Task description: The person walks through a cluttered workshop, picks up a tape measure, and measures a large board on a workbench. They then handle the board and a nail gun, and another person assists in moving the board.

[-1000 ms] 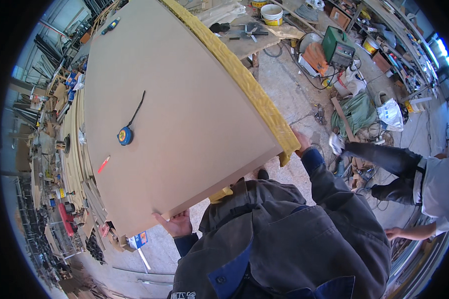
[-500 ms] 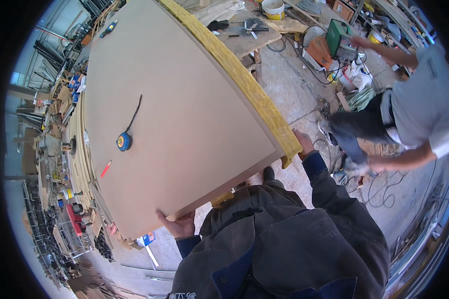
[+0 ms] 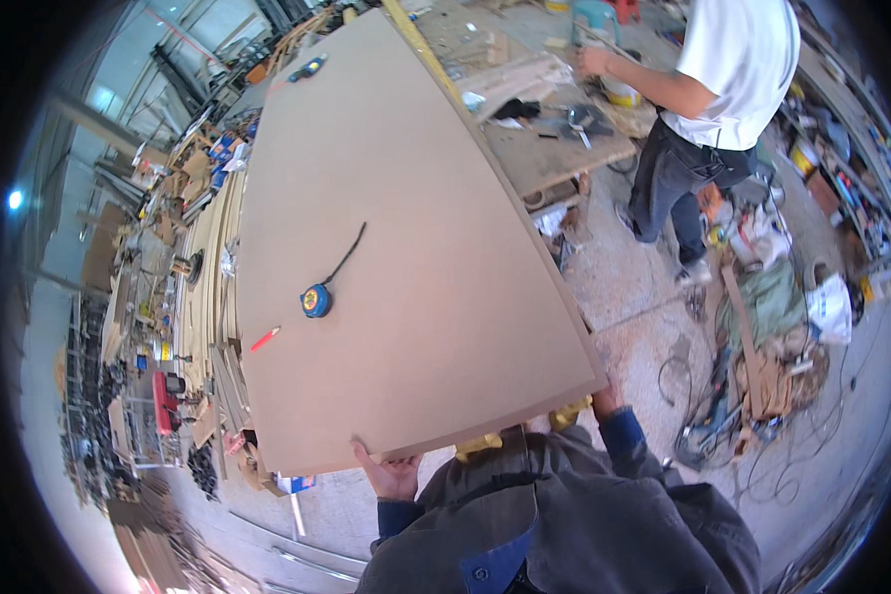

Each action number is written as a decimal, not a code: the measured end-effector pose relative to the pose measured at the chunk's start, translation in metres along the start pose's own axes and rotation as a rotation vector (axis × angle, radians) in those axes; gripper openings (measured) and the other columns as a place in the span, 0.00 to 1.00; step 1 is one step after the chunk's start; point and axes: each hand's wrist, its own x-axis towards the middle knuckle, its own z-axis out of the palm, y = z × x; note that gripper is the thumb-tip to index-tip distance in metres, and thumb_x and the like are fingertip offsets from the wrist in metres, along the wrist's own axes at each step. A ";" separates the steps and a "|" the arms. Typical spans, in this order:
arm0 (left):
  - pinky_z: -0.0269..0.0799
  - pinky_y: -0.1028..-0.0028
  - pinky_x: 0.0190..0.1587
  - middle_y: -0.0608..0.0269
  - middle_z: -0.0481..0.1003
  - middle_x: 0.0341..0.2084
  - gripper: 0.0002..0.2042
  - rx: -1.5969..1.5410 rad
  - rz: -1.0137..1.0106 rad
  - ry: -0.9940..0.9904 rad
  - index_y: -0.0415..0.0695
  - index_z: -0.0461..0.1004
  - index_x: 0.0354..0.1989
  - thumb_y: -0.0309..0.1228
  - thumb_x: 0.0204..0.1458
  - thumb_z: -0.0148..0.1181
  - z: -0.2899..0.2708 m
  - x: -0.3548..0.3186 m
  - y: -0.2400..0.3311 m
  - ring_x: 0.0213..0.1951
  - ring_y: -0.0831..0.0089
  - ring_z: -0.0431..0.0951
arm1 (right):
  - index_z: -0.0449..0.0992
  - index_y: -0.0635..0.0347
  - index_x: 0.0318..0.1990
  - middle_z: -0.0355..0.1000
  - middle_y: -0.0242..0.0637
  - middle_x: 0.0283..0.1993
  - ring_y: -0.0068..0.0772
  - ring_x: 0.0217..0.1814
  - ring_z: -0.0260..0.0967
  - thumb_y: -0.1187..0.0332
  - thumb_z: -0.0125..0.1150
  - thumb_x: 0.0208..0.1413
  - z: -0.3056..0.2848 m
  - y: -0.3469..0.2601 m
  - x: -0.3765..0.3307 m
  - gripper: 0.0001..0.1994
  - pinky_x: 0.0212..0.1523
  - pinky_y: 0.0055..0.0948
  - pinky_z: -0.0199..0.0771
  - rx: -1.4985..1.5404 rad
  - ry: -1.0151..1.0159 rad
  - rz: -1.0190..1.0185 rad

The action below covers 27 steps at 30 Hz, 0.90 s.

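A large flat brown board point(image 3: 406, 267) stretches away from me. My left hand point(image 3: 388, 473) grips its near edge, thumb on top and fingers underneath. At the near right corner my right hand point(image 3: 609, 398) holds the board's side, its fingertips hidden by the corner. Lying on the board are a blue tape measure point(image 3: 316, 300) with a dark strap, a red pencil point(image 3: 265, 339) and, toward the far end, a small blue-and-black tool point(image 3: 309, 68). Yellow material point(image 3: 418, 42) shows along the far right edge, and yellow pieces point(image 3: 477, 445) poke out below the near edge.
To the right, a person in a white shirt point(image 3: 738, 74) stands beside a low worktable point(image 3: 554, 163) with tools. Cables, cloth and a wooden strip point(image 3: 742, 337) lie on the floor at right. Stacked boards point(image 3: 213, 267) and clutter line the left side.
The board appears shifted right and covers most of the yellow strip along its right side. My hands still hold it. The person on the right, bent over before, is now upright and farther away.
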 end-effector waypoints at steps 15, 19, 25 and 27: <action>0.74 0.55 0.52 0.51 0.76 0.45 0.40 0.339 -0.138 -0.227 0.41 0.65 0.60 0.68 0.60 0.32 -0.054 -0.002 0.014 0.46 0.56 0.79 | 0.70 0.59 0.53 0.78 0.54 0.43 0.47 0.31 0.77 0.52 0.45 0.65 -0.060 0.062 -0.037 0.21 0.30 0.44 0.83 -0.091 -0.120 0.692; 0.76 0.62 0.52 0.51 0.76 0.45 0.26 0.547 -0.224 -0.381 0.36 0.68 0.54 0.50 0.65 0.48 -0.103 -0.003 0.006 0.48 0.62 0.79 | 0.69 0.59 0.53 0.78 0.52 0.45 0.50 0.34 0.76 0.55 0.45 0.65 -0.070 0.125 -0.063 0.19 0.35 0.51 0.82 -0.329 -0.134 0.876; 0.75 0.71 0.48 0.54 0.78 0.43 0.23 0.727 -0.143 -0.598 0.35 0.67 0.55 0.44 0.65 0.53 -0.215 -0.020 0.070 0.44 0.70 0.79 | 0.77 0.53 0.48 0.78 0.48 0.48 0.53 0.48 0.75 0.52 0.46 0.63 -0.005 0.192 -0.126 0.19 0.49 0.48 0.76 -0.775 -0.516 0.847; 0.74 0.71 0.49 0.54 0.77 0.44 0.25 0.726 -0.081 -0.565 0.36 0.66 0.58 0.46 0.64 0.53 -0.264 -0.015 0.099 0.45 0.69 0.78 | 0.79 0.51 0.49 0.77 0.45 0.51 0.47 0.52 0.74 0.50 0.47 0.60 0.047 0.189 -0.153 0.21 0.55 0.41 0.73 -1.708 -1.163 -0.068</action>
